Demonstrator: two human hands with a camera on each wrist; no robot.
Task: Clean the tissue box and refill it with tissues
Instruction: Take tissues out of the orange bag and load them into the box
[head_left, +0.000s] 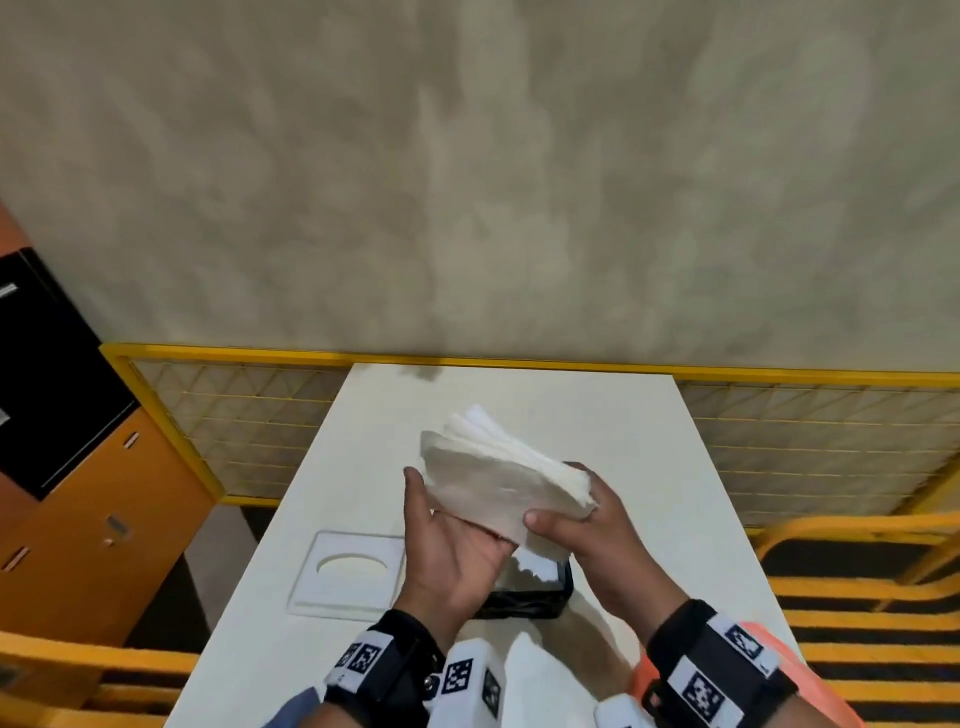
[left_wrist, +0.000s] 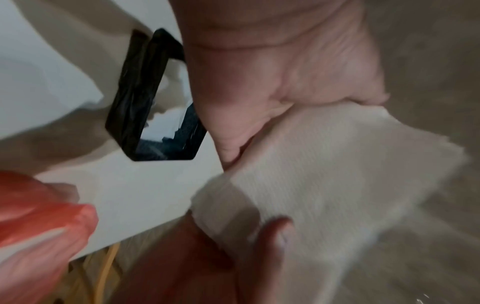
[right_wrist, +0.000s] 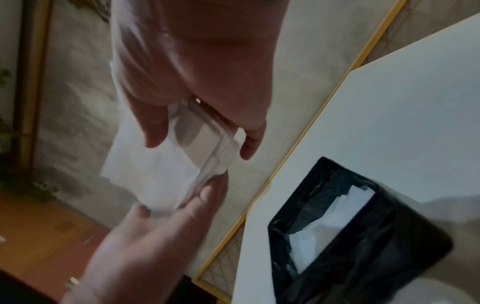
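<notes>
The table (head_left: 597, 415) is white and stands against a yellow mesh fence (head_left: 779, 441); the box (head_left: 540, 597) (black, open-topped, some white paper inside) sits on its near half, partly hidden under the hands; the white lid (head_left: 348, 571), with an oval slot, lies flat on the table just left of the box. The tissues (head_left: 493, 478), a fanned stack, are held in the air above the box; the right hand (head_left: 587, 530) clamps thumb and fingers on the stack's right end; the left hand (head_left: 447, 540) supports the underside, palm up, fingers straight.
</notes>
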